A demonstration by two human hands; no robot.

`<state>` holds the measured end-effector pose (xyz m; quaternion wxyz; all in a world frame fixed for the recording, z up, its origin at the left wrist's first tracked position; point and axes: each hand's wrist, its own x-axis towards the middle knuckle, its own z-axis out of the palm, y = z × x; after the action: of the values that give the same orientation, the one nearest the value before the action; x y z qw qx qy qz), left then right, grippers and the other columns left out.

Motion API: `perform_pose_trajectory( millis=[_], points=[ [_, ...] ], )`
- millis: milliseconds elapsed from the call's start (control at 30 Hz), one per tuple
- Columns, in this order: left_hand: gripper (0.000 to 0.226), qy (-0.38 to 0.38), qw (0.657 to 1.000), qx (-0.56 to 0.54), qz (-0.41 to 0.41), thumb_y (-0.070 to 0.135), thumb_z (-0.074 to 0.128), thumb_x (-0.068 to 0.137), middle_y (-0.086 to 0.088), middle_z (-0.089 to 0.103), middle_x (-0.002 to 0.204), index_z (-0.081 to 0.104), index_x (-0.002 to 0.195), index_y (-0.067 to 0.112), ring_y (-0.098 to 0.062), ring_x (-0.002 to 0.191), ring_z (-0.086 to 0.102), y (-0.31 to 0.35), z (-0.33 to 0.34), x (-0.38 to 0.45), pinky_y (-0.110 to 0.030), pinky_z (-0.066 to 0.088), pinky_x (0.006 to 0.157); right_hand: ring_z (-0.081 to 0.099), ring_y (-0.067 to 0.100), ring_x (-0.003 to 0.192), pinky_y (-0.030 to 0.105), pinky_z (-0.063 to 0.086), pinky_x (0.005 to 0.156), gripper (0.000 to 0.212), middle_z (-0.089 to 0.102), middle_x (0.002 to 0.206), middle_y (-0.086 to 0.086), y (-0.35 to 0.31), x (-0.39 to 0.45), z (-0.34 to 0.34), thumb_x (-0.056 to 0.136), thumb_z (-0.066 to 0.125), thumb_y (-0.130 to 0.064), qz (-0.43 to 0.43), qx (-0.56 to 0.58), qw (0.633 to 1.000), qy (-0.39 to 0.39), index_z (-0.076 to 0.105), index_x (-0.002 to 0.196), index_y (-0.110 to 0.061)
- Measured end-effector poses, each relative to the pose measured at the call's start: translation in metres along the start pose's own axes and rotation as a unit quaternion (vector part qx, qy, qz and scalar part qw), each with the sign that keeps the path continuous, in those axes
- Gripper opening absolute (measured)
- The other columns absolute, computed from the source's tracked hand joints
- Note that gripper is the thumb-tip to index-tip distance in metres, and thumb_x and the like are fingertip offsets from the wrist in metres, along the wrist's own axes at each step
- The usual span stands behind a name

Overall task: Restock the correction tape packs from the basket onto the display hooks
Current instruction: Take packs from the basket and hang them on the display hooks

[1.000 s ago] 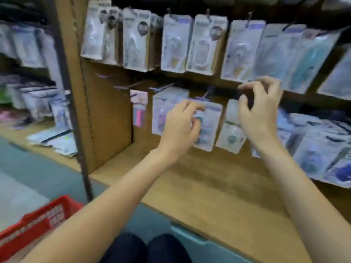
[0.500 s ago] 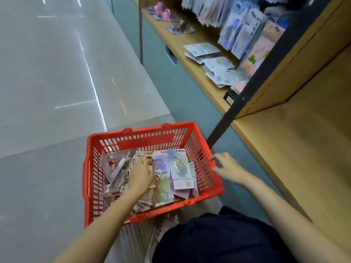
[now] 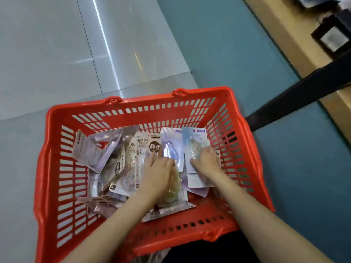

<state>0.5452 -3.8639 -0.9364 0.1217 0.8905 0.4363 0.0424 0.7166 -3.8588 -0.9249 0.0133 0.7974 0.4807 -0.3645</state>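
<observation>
1. Red basket (image 3: 47,168) sits on the floor, slotted walls, two handle clips on its far rim. This is the landmark for all below.
2. Correction tape packs (image 3: 98,154) lie loose in a jumbled heap on the basket's bottom, some flat, some tilted against the left wall.
3. Left hand (image 3: 161,175) is inside the basket, near centre, palm down on the heap. Fingers mostly straight, spread a bit, resting on a clear-blister pack (image 3: 171,147) and a pack w/ dark round label (image 3: 150,145). No curl round anything visible; looks like touching, not gripping.
4. Right hand (image 3: 206,162) is inside the basket too, toward the right wall, palm down over a pale blue pack (image 3: 193,137). Fingers lie flat-ish on it; whether the thumb hooks under the pack's edge, can't tell.
5. Hands are just beside each other, not touching.
6. Wooden shelf edge (image 3: 281,35) and a black upright post (image 3: 303,90) stand beyond the basket's right wall, w/ teal floor strip (image 3: 218,44) between.
</observation>
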Motion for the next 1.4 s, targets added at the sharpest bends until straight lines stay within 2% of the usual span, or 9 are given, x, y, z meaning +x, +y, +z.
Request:
perform_pose_trajectory(
  millis=[167, 233, 333, 500, 733, 900, 1000, 1200, 1400],
  points=[
    [0.025, -0.037, 0.996, 0.077, 0.036, 0.027, 0.075, 0.057, -0.005, 0.051, 0.036, 0.054, 0.051, 0.016, -0.018, 0.034, 0.051, -0.026, -0.033, 0.017, -0.024, 0.043, 0.058, 0.031, 0.029, 0.125, 0.037, 0.031, 0.107, 0.074, 0.027, 0.131, 0.013, 0.003, -0.001, 0.010, 0.065, 0.079, -0.047, -0.006, 0.024, 0.999, -0.020, 0.042, 0.117, -0.011],
    [0.027, -0.117, 0.988, 0.100, -0.007, 0.026, 0.080, 0.061, -0.008, 0.063, 0.055, 0.062, 0.075, 0.012, -0.022, 0.050, 0.061, -0.030, -0.045, 0.033, -0.025, 0.039, 0.048, 0.034, 0.024, 0.118, 0.031, 0.033, 0.102, 0.074, 0.027, 0.128, 0.010, 0.007, -0.005, 0.014, 0.063, 0.080, -0.049, -0.004, 0.052, 0.999, -0.013, 0.042, 0.113, -0.011],
    [0.042, -0.225, 0.966, 0.071, -0.104, 0.025, 0.042, 0.094, -0.016, 0.057, 0.122, 0.039, 0.132, 0.008, -0.031, 0.111, 0.054, -0.031, -0.035, 0.063, -0.036, 0.040, 0.090, 0.032, 0.016, 0.100, 0.022, 0.029, 0.083, 0.063, 0.026, 0.120, 0.005, 0.009, -0.009, 0.016, 0.066, 0.081, -0.044, 0.006, 0.114, 0.993, 0.006, 0.038, 0.102, -0.014],
    [0.065, -0.340, 0.891, -0.067, -0.292, 0.031, 0.035, 0.096, -0.021, 0.033, 0.147, 0.007, 0.147, 0.003, -0.039, 0.138, 0.021, -0.027, -0.005, 0.086, -0.045, 0.020, 0.111, 0.036, 0.013, 0.096, 0.019, 0.029, 0.083, 0.049, 0.027, 0.111, -0.001, 0.006, -0.013, 0.007, 0.072, 0.079, -0.031, 0.014, 0.182, 0.983, 0.028, 0.048, 0.106, -0.015],
    [0.037, -0.199, 0.888, -0.247, -0.334, 0.039, 0.072, 0.077, -0.002, 0.053, 0.076, 0.050, 0.087, 0.011, -0.020, 0.074, 0.051, -0.032, -0.020, 0.069, -0.030, 0.040, 0.066, 0.052, 0.023, 0.084, 0.030, 0.028, 0.064, 0.030, 0.056, 0.091, -0.003, -0.012, -0.037, -0.032, 0.077, 0.070, -0.024, -0.060, 0.160, 0.980, 0.106, 0.042, 0.088, -0.023],
    [0.021, 0.106, 0.907, -0.349, -0.212, 0.017, 0.068, 0.082, -0.003, 0.058, 0.094, 0.061, 0.100, 0.009, -0.019, 0.086, 0.052, -0.006, -0.093, 0.056, -0.031, 0.040, 0.071, 0.053, 0.016, 0.090, 0.028, 0.036, 0.074, 0.041, 0.057, 0.096, -0.011, -0.014, -0.091, -0.106, 0.070, 0.078, -0.015, -0.133, 0.265, 0.939, 0.173, 0.043, 0.086, -0.030],
    [0.019, 0.051, 0.880, -0.453, -0.135, 0.018, 0.064, 0.087, 0.004, 0.065, 0.094, 0.062, 0.105, 0.014, -0.012, 0.082, 0.060, 0.025, -0.155, 0.064, -0.026, 0.046, 0.069, 0.064, 0.015, 0.093, 0.030, 0.054, 0.077, 0.044, 0.064, 0.106, 0.001, -0.018, -0.140, -0.165, 0.071, 0.077, -0.006, -0.142, 0.421, 0.874, 0.197, 0.044, 0.091, -0.027],
    [0.038, -0.209, 0.614, -0.761, -0.026, 0.037, 0.038, 0.098, -0.006, 0.063, 0.121, 0.057, 0.120, 0.013, -0.020, 0.109, 0.060, 0.113, -0.267, 0.073, -0.033, 0.046, 0.098, 0.067, 0.010, 0.080, 0.023, 0.055, 0.064, 0.045, 0.069, 0.098, 0.001, -0.016, -0.253, -0.259, 0.074, 0.070, 0.002, -0.186, 0.497, 0.796, 0.292, 0.042, 0.103, -0.017],
    [0.033, -0.177, 0.747, -0.613, 0.186, 0.001, 0.073, 0.075, 0.011, 0.074, 0.087, 0.061, 0.101, 0.017, -0.002, 0.079, 0.068, 0.180, -0.344, 0.048, -0.014, 0.051, 0.067, 0.066, 0.009, 0.097, 0.029, 0.055, 0.083, 0.060, 0.066, 0.103, -0.016, -0.008, -0.377, -0.313, 0.068, 0.080, -0.020, -0.200, 0.353, 0.810, 0.423, 0.044, 0.114, -0.036]
  ],
)
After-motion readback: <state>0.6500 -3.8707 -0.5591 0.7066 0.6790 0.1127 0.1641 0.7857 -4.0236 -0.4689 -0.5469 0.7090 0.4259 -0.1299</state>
